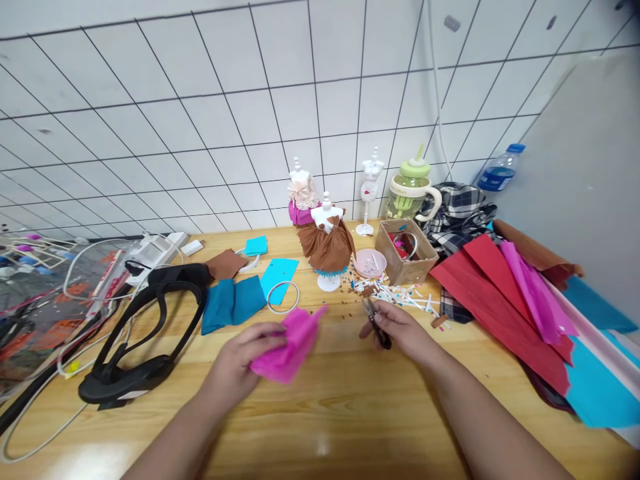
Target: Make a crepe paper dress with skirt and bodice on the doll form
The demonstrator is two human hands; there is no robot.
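Note:
My left hand grips a piece of magenta crepe paper above the table's middle, thumb on top. The paper is slightly blurred. In my right hand is a small pair of scissors with dark handles, its metal tips pointing up and away from me. Beyond both hands stands a white mini dress form wearing a brown crumpled-paper skirt. A white ring lies past my left hand, partly over a bright blue paper sheet.
Paper scraps litter the table near a pink dish and a cardboard box. Crepe sheets pile at right. A black headset strap and cables sit left. A green-lidded cup and two more dress forms stand behind.

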